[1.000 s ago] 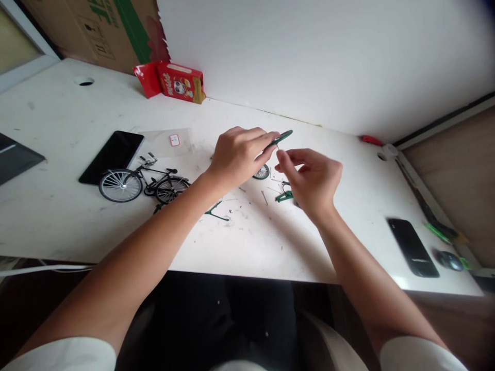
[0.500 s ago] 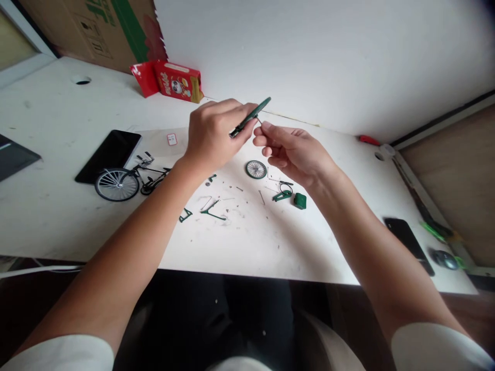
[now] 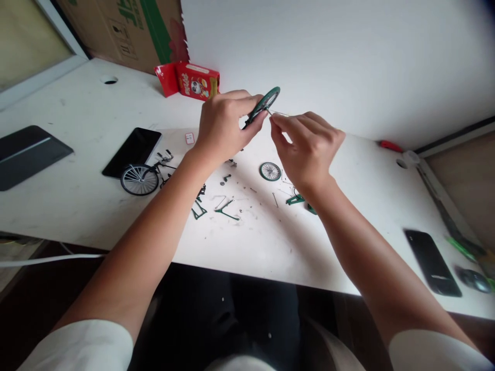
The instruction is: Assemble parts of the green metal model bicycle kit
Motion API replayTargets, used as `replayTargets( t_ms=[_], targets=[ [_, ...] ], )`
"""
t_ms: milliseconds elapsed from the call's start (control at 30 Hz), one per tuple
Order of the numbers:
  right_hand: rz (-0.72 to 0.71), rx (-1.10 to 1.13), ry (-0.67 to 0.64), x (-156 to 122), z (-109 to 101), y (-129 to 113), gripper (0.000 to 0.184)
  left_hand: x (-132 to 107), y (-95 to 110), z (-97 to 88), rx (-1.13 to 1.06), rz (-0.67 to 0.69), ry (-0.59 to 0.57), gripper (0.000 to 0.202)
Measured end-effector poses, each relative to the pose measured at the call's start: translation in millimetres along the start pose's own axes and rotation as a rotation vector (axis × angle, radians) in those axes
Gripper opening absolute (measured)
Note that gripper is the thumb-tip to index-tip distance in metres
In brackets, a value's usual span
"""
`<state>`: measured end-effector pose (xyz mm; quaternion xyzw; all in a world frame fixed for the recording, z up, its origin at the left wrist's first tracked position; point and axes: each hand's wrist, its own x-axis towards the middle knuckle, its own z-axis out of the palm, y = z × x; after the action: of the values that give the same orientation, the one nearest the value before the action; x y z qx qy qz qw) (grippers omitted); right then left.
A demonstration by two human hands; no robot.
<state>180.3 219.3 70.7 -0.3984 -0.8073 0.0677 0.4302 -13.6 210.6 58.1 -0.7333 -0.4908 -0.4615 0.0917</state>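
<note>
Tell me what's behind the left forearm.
Black bicycle, partly: one wheel and handlebars show; left forearm covers most of the rest. Anything else there can't be seen.

The person wears a white top with short sleeves: the left sleeve (image 3: 83,345) is faintly creased, the right sleeve (image 3: 433,350) looks smoother, and both end in rounded hems. A pale curve of cloth (image 3: 240,364) shows at the bottom, before dark, nearly black trousers (image 3: 204,314) with two small light dots (image 3: 223,299). The left hand (image 3: 224,121) and right hand (image 3: 309,147) are bare.
</note>
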Motion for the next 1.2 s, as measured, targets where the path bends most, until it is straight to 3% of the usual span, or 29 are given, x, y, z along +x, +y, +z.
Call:
replayTargets(
  t_ms=[133, 300, 433, 533, 733, 867, 967, 1100, 1200],
  targets=[
    [0.092, 0.203, -0.011, 5, 0, -10, 0.032, -1, 4, -1.9, 0.083, -0.013, 0.022, 0.026],
    [0.357, 0.506, -0.225, 12, -2, -13, 0.042, -2, 8, -0.9, 0.183, -0.003, 0.009, 0.022],
    [0.46, 0.551, -0.251, 10, -5, -10, 0.037, -5, 4, 3.7, 0.135, -0.003, -0.049, 0.023],
    [0.327, 0.433, -0.147, 4, -4, -8, 0.032, -7, 3, 7.0, 0.057, -0.015, -0.092, 0.028],
    [-0.086, -0.102, -0.01, -9, 0, 16, 0.023, -7, 9, 9.7, -0.044, -0.057, -0.134, 0.026],
    [-0.121, -0.16, -0.001, -15, -8, 22, 0.02, -10, 28, 15.4, -0.041, -0.134, -0.174, 0.021],
    [0.127, 0.067, 0.022, -20, -22, 14, 0.022, -17, 50, 25.6, 0.018, -0.181, -0.15, 0.027],
    [0.588, 0.473, -0.156, -29, -46, 13, 0.028, -31, 77, 38.9, 0.075, -0.066, -0.156, 0.034],
    [0.754, 0.536, -0.15, -41, -63, 22, 0.029, -37, 93, 41.9, 0.061, 0.0, -0.205, 0.037]
  ],
)
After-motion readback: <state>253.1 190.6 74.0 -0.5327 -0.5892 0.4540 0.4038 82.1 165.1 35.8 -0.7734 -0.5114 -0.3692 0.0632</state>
